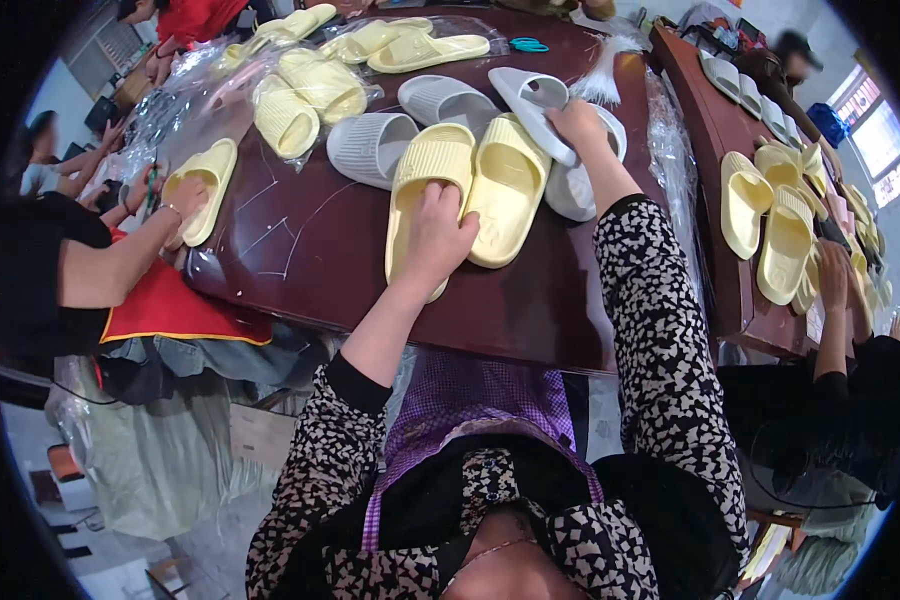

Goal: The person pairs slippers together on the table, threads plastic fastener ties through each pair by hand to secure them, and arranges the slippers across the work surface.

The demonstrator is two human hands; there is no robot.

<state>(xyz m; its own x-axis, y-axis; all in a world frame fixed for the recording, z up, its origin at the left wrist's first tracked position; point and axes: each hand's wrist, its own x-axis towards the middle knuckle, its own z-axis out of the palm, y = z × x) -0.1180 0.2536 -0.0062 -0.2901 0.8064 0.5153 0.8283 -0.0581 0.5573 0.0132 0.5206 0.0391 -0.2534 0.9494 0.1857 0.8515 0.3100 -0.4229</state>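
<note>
A pair of pale yellow slide slippers lies in front of me, toes away from me. My left hand (441, 232) grips the left yellow slipper (432, 158), its fingertips tucked under the strap. The thumb reaches toward the inner edge of the right yellow slipper (510, 185). My right hand (579, 128) is closed on the edge of a grey slipper (532, 108), which sits tilted behind the yellow pair. More grey slippers, one (368, 150) to the left and one (448, 105) behind, lie around the pair. Another grey slipper (570, 190) is partly hidden under my right forearm.
Yellow slippers in clear plastic (310, 90) lie farther left on the dark red table (350, 290). Teal scissors (528, 45) and a bunch of white ties (607, 75) are at the back. A co-worker's hand (192, 195) holds a yellow slipper at left. Another table (715, 205) bears slippers at right.
</note>
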